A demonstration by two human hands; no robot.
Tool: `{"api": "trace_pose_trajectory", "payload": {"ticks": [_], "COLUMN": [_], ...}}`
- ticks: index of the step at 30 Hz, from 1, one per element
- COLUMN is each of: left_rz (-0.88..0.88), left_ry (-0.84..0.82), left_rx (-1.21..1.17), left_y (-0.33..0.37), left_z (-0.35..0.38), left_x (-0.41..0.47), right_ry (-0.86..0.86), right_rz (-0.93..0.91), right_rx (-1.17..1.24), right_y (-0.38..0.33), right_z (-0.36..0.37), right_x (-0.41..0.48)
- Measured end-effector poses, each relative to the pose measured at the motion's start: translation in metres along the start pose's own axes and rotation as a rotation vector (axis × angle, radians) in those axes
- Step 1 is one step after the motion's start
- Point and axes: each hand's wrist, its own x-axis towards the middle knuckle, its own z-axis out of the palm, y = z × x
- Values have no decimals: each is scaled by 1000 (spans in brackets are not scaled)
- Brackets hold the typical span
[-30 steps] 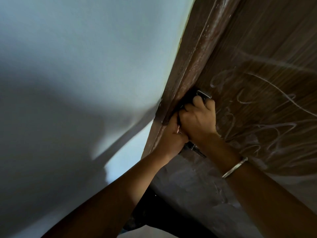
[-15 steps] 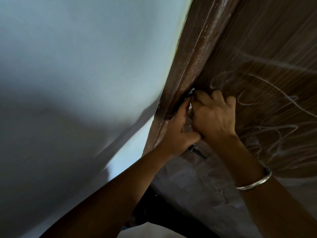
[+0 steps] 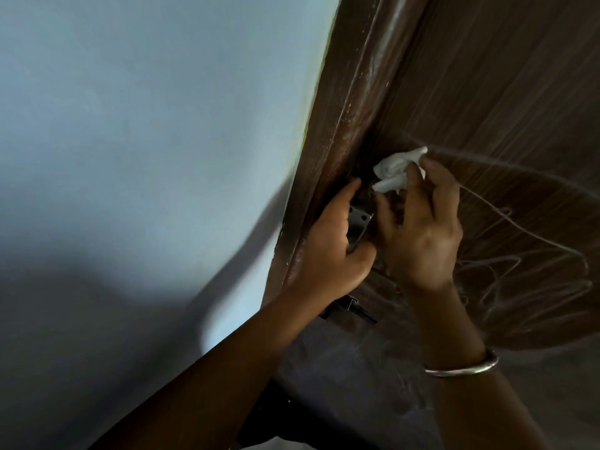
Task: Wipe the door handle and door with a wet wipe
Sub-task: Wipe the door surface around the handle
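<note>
A dark brown wooden door (image 3: 493,102) with pale scribble marks fills the right side. Its metal handle plate (image 3: 358,224) shows near the door's left edge. My left hand (image 3: 331,251) grips this metal handle, fingers curled round it. My right hand (image 3: 422,228) pinches a crumpled white wet wipe (image 3: 397,168) at its fingertips, held against the door just above the handle. A metal bangle sits on my right wrist.
The brown door frame (image 3: 350,118) runs diagonally beside a pale blue wall (image 3: 146,141) on the left. A small dark latch part (image 3: 352,305) sticks out below my left hand. The door's lower part (image 3: 357,368) looks dull grey and smeared.
My right hand has lifted up and to the right off the handle, and the white wipe now shows at its fingertips. My left hand stays on the handle, whose metal plate is now uncovered.
</note>
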Motion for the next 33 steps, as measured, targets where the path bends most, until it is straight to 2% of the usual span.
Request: {"api": "trace_pose_trajectory", "payload": {"ticks": [7,10,12,14,19,24,29,33], "left_rz": [13,55,75,89,71,134,103,96], "left_ry": [-33,-22,-13,-23,-54,-9,-44,-55], "left_rx": [60,100,129,102,15,49,21,64], "left_y": [0,2,2,1,2,2,4,6], "left_z": [-3,-4,-8,-12,-10,-9,-7,-1], "left_x": [6,8,9,7,7,9,11,14], "right_ry": [62,-62,-187,-230,-69,-232,-230,-423], "right_rz": [26,-94,-178,-202,-134,-206,-20,-201], "right_rx": [41,-86,-78,-80,-193,-169,-319,-484], "right_y": [4,-7,-9,-1,5,-3,9,5], "right_z": [12,24,27,22,18,25,11,24], "right_x": [18,18,10,1,12,11,1,11]}}
